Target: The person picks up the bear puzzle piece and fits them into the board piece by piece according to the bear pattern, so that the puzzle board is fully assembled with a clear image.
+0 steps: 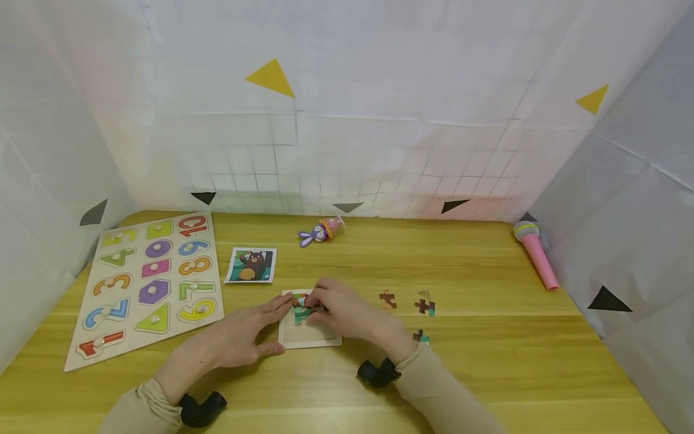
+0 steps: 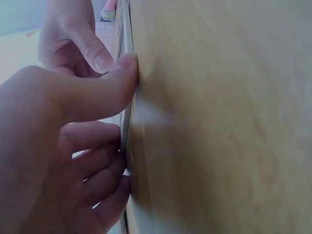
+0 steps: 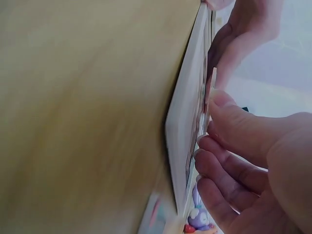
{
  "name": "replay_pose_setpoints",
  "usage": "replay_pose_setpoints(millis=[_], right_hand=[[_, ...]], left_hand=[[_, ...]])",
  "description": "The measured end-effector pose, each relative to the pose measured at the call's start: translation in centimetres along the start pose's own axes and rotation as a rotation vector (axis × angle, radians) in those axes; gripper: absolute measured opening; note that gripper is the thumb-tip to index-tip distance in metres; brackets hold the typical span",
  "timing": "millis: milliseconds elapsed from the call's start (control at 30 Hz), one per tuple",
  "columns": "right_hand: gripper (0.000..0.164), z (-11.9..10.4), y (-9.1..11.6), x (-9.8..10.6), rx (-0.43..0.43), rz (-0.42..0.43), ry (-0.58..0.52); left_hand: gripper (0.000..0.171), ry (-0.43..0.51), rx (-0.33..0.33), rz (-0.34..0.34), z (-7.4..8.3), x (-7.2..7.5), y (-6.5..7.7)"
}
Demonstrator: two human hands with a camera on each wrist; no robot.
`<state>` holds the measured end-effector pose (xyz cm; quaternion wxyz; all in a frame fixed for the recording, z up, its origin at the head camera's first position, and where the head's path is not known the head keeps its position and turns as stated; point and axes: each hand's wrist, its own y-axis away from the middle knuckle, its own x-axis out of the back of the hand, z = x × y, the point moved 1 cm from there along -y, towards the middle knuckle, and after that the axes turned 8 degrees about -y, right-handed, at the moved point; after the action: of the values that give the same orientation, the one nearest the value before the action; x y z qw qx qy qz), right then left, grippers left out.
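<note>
A small square puzzle tray (image 1: 311,345) lies at the middle of the table, partly filled along its top and left with joined jigsaw pieces (image 1: 300,314). My left hand (image 1: 238,337) rests at the tray's left side, fingers extended to the upper left corner and thumb at the lower left. Over the tray's upper right is my right hand (image 1: 349,310), pinching a thin jigsaw piece (image 3: 213,78) between thumb and fingers. Its picture is mostly hidden by the fingers. Loose brown pieces (image 1: 425,306) lie right of the tray, another (image 1: 421,337) near the right wrist.
A bear picture card (image 1: 249,265) lies behind the tray to the left. Farther left is a wooden number-and-shape board (image 1: 143,241). A purple rabbit toy (image 1: 320,232) lies at the back, a pink toy microphone (image 1: 537,256) at the far right. White sheeting surrounds the table.
</note>
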<state>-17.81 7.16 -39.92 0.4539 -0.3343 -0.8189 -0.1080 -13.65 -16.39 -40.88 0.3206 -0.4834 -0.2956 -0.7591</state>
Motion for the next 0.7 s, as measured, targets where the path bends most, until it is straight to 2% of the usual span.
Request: replay_pose_setpoints(millis=[300,700], right_hand=[[0.022,-0.5,-0.8,-0.9,-0.060,-0.015,-0.025],[0.021,0.0,-1.1,-1.7,-0.043,0.029,-0.055]], left_hand=[[0.078,-0.008,-0.004,0.010,0.0,-0.1,-0.1],[0.089,0.029,0.050,0.033,0.0,0.1,0.0]])
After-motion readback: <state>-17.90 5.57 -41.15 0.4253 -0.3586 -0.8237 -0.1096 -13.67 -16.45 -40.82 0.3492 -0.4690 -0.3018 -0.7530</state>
